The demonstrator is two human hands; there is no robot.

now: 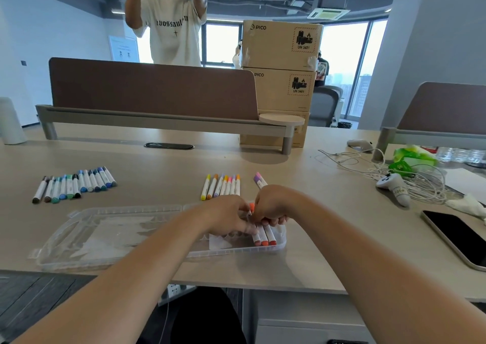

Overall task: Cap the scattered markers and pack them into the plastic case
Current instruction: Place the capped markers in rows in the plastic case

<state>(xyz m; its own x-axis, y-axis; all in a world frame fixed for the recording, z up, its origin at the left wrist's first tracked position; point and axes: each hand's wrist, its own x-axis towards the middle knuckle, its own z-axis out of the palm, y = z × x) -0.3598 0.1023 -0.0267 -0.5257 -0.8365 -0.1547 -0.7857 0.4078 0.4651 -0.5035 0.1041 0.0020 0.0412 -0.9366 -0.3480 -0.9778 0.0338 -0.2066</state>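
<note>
Currently packing. Left hand [228, 214] and right hand [273, 206] both pinch an orange marker [252, 208] over the right end of the plastic case [79, 238], which lies along the desk's [289, 264] near edge. Three markers [264, 235] are slotted. Next, probably: seat it in the adjacent slot.

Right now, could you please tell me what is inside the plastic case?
Three orange-red-capped markers lie at the right end of the plastic case; the left hand and right hand hide their far ends.
</note>
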